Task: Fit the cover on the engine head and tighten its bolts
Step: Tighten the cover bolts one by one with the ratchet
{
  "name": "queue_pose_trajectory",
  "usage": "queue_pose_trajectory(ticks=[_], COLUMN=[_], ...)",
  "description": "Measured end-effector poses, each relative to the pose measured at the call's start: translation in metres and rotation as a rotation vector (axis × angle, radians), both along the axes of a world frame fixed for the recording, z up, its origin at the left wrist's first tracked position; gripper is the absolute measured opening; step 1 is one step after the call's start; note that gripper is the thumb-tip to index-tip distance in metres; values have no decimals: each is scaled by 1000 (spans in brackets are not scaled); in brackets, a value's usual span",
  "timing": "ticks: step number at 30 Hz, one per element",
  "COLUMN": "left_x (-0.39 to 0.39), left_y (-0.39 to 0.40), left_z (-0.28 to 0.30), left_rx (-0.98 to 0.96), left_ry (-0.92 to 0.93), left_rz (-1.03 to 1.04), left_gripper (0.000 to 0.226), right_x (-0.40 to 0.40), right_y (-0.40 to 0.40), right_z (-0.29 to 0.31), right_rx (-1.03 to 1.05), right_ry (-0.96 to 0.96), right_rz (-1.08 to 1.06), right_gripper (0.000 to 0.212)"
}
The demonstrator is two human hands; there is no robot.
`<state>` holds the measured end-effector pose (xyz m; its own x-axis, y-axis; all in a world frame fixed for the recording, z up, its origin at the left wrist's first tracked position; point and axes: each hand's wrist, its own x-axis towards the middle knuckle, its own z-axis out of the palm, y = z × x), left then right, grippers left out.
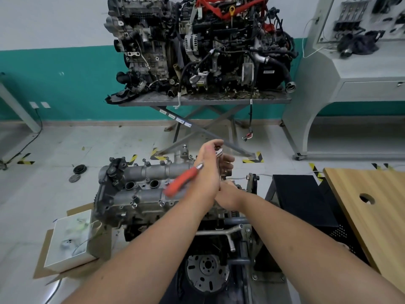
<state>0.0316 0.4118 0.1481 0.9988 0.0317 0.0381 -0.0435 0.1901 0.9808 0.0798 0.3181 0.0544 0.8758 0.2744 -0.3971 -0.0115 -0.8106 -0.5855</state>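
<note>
The grey cover (153,171) lies on the engine head (131,207), which is mounted on a stand below me. Small bolts (161,202) stand along its edges. My left hand (207,172) grips the head end of a ratchet wrench (180,182) over the cover's right end. The wrench's red handle sticks out down and to the left. My right hand (229,194) lies close under and behind the left one. Its fingers are hidden, so its grip does not show.
A white box (70,240) on cardboard sits on the floor at the left. Two round parts (80,169) lie beyond it. A black box (302,198) and a wooden table (372,205) are at the right. Another engine (197,51) stands on a lift table behind.
</note>
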Motion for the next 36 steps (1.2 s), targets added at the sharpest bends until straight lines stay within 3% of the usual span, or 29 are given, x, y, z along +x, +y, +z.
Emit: queue_pose_trajectory(ticks=[3, 8, 11, 17, 27, 32, 36], left_x=[13, 22, 23, 23, 33, 37, 36], left_y=[7, 19, 18, 16, 19, 18, 12], left_z=[3, 15, 20, 25, 40, 53, 68], left_rx=[-216, -43, 81, 94, 317, 577, 1109], left_ry=[195, 247, 258, 274, 280, 253, -20], left_rz=[-9, -153, -247, -305, -468, -558, -563], left_gripper=[45, 26, 26, 28, 20, 16, 17], right_x=[-1, -2, -2, -2, -2, 0, 0], right_y=[0, 0, -1, -2, -2, -3, -3], right_z=[-1, -1, -3, -5, -8, -8, -6], right_rx=[-10, -16, -8, -2, 10, -2, 5], right_ry=[-2, -28, -56, -73, -122, -81, -41], right_rz=[17, 37, 43, 64, 100, 120, 85], right_gripper=[55, 54, 53, 53, 50, 55, 52])
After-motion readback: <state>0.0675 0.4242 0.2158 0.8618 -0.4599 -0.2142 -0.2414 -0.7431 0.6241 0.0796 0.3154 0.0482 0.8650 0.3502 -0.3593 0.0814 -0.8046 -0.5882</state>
